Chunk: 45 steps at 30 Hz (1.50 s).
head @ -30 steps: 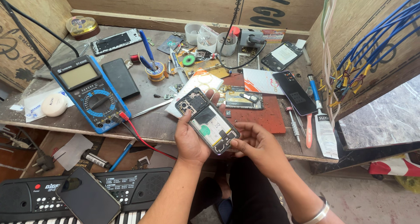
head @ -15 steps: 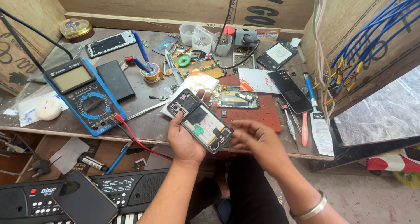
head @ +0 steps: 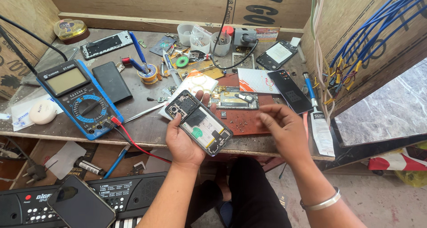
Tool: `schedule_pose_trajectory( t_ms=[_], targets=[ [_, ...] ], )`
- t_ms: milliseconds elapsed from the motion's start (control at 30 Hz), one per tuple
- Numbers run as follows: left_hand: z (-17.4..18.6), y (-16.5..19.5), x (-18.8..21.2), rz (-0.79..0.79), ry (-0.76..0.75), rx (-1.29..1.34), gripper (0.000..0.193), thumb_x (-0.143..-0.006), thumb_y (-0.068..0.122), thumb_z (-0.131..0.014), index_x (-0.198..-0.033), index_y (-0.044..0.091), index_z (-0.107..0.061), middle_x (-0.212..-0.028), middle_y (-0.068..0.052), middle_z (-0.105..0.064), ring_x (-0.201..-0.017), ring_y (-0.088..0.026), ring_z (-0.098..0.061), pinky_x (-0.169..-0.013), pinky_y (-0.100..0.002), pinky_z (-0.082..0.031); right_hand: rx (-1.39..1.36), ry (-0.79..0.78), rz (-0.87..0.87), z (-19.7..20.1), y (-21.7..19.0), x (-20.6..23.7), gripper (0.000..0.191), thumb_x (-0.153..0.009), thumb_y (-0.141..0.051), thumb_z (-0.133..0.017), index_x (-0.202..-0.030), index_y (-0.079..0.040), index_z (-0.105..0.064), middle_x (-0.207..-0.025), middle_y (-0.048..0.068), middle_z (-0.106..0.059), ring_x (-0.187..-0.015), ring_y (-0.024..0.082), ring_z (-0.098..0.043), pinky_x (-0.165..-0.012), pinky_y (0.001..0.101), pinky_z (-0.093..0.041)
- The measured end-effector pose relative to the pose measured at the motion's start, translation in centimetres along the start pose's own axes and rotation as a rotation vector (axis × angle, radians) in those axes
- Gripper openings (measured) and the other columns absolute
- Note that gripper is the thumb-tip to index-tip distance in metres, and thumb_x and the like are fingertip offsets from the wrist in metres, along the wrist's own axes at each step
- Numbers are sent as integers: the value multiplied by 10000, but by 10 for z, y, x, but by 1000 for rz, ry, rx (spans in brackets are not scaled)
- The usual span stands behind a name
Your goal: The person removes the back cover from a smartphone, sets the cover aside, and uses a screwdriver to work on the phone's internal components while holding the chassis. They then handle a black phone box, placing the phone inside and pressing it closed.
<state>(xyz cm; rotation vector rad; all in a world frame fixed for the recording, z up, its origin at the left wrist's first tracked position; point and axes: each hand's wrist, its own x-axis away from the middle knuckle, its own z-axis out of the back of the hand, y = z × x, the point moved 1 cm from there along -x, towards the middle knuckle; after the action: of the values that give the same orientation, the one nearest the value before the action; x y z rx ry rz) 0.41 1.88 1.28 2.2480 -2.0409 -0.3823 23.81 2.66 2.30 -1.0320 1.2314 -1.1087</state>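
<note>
One hand, the left hand (head: 184, 141), grips the open phone (head: 199, 122); the empty right hand (head: 284, 130) could bump its tiny parts loose.

A blue multimeter (head: 80, 99) lay at the left of the table (head: 147, 125), its grey rectangular screen (head: 67, 80) blank. A dark, screen-like glass panel (head: 291, 91) lay at the right, and just beyond it a black phone (head: 276, 54) bore a white square label. Near the right edge lay a white tube (head: 321, 132) with black lettering. A round gold tin (head: 70, 29) stood far left. Brown cardboard (head: 187, 3) with black print lined the far wall.
</note>
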Motion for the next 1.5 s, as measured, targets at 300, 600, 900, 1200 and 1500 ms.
schedule_pose_trajectory(
  t_ms=[300, 600, 900, 1200, 1500],
  targets=[
    [1, 0, 1, -11, -9, -28, 649, -948, 266, -426, -1530, -14, -360, -1510, -221, -490, -1459, -366, -441, -1242, -549, -330, -160, -367, -404, -64, -4, 51, 731, -846, -100, -741, -1461, -51, -350, -992, 148, -716, -853, 193, -740, -700, 318, -628],
    [1, -2, 3, -4, -18, -38, 664, -951, 280, -424, -1536, -25, -348, -1521, -212, -486, -1456, -352, -441, -1227, -533, -346, -320, -258, -400, -89, 2, 54, 789, -831, -22, -738, -1471, -35, -276, -982, 152, -699, -838, 196, -732, -734, 332, -629],
    [2, -2, 2, 10, -4, -10, 640, -965, 271, -402, -1536, -13, -347, -1511, -212, -487, -1450, -350, -446, -1216, -525, -366, -294, -263, -333, -91, 7, 55, 783, -863, -14, -702, -1497, -45, -245, -962, 146, -697, -818, 185, -729, -734, 327, -631],
    [4, -1, 2, 32, 4, -23, 610, -1001, 293, -376, -1534, -2, -355, -1522, -196, -485, -1445, -336, -451, -1197, -512, -386, -318, -291, -352, -87, 8, 54, 700, -892, -24, -667, -1480, -28, -289, -956, 159, -700, -805, 211, -750, -717, 327, -635],
    [6, -1, 2, 30, -4, -47, 604, -1011, 300, -377, -1534, -2, -360, -1529, -203, -482, -1440, -344, -459, -1182, -508, -406, -345, -368, -334, -85, 6, 52, 701, -909, -54, -669, -1494, -33, -284, -1015, 162, -708, -849, 220, -756, -745, 328, -630]
  ],
)
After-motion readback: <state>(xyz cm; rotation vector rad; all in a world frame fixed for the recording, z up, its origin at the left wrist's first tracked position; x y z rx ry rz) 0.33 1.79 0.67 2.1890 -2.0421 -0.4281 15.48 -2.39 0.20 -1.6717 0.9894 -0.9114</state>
